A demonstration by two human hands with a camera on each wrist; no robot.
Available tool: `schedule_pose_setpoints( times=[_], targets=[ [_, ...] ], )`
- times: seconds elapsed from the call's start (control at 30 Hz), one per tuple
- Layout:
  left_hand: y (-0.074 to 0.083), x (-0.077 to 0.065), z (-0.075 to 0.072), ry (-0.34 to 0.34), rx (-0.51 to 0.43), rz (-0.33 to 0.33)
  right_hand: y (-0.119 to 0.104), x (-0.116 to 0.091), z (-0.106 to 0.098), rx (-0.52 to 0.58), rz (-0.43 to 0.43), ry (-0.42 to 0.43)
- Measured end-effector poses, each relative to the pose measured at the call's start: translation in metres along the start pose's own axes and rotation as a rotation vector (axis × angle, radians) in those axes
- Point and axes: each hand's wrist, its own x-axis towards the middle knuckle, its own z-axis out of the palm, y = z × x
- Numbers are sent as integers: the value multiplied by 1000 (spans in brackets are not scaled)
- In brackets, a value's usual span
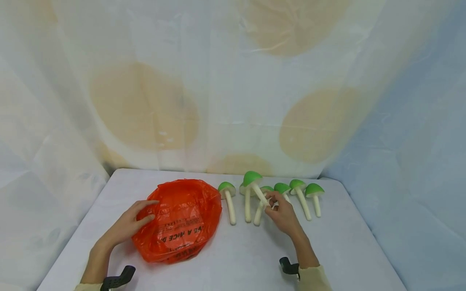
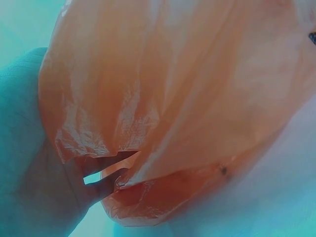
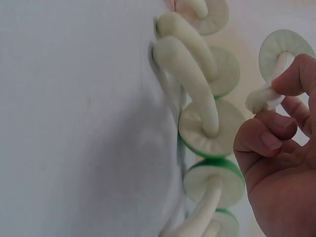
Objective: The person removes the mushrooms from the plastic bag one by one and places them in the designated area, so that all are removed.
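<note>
A red plastic bag (image 1: 185, 214) with black printing lies mouth-up at left on the table. My left hand (image 1: 131, 222) holds its left edge, thumb and index finger over the rim; in the left wrist view the bag (image 2: 163, 89) covers most of the fingers. Above the row of mushrooms, my right hand (image 1: 282, 214) pinches one green-capped toy mushroom (image 1: 253, 178) by the lower stem, cap tilted up and left. From the right wrist, that mushroom's pale cap underside (image 3: 276, 44) shows beyond the thumb.
Several more green-capped mushrooms lie in a row along the back of the white table (image 1: 247, 258), from one beside the bag (image 1: 231, 208) to one at the far right (image 1: 316, 198). A spotted curtain (image 1: 225, 101) hangs behind, with sheets at both sides.
</note>
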Motion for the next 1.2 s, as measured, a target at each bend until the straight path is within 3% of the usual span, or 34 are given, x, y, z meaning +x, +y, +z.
schedule_pose_setpoints(
  times=[0.3, 0.63, 1.0, 1.2],
  targets=[
    [-1, 0, 0, -4, -3, -15, 25, -6, -34, 6, 89, 45],
    [0, -2, 0, 2, 4, -31, 58, -5, -80, -99, 134, 124],
    [-2, 0, 1, 12, 2, -21, 83, -7, -111, -182, 172, 224],
    [-1, 0, 2, 8, 7, -35, 103, -7, -126, -203, 205, 324]
  ],
)
